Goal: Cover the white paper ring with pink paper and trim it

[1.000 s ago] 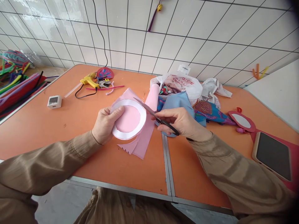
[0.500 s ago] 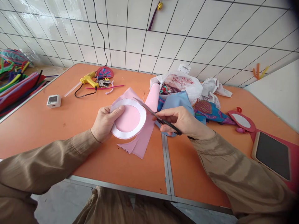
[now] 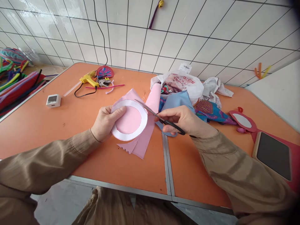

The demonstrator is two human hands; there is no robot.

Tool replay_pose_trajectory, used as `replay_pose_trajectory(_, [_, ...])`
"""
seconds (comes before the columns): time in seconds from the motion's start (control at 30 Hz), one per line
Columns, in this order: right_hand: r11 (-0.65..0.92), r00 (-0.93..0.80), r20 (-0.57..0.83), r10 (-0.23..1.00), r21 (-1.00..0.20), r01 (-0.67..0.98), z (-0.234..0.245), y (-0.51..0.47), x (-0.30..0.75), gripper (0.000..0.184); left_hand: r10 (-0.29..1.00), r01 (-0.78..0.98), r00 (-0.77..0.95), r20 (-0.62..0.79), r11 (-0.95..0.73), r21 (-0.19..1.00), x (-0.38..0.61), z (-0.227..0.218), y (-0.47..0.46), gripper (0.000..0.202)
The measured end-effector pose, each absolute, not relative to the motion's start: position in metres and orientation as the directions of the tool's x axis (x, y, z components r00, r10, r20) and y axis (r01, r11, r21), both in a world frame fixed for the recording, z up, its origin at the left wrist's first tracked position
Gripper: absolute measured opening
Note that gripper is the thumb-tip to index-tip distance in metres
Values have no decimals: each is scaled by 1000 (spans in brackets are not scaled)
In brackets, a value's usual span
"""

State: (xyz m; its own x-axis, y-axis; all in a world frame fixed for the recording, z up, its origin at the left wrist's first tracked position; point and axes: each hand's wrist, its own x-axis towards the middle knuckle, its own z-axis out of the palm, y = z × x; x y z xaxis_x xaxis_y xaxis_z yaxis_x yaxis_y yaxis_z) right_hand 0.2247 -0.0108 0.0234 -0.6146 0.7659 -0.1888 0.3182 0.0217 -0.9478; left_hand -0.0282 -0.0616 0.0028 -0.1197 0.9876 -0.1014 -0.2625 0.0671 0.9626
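White tiled wall (image 3: 131, 40) backs an orange table (image 3: 75, 120), the floor (image 3: 62, 200) seemingly grey

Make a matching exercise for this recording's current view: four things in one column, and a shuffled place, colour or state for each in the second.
Things:
1. Scissors
2. Glue gun
3. White ring
4. Phone

Descriptions:
A. Against the pink sheet, under the thumb of the left hand
B. At the far right, with a dark screen
C. Held in the right hand
D. Yellow, next to the keys

Right pairs: 1-C, 2-D, 3-A, 4-B
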Motion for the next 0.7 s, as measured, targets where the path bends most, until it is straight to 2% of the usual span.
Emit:
replay_pose_trajectory(0.2, [-6,-650,-212,730,-953,304,23,-9,224,49,989,-271,-110,-96,63,961,-29,3,-62,31])
replay_pose_trajectory(0.33, [27,-760,-191,621,-964,264,22,-9,222,48,989,-250,-117,-91,59,966,-29,2,-61,31])
replay_pose_trajectory(0.6, [103,-868,-170,467,-964,245,27,-8,227,64,985,-262,-150,-82,41,964,-29,1,-60,31])
replay_pose_trajectory(0.7, [46,-878,-192,438,-971,235,27,-7,231,66,980,-276,-180,-89,36,960,-29,2,-58,32])
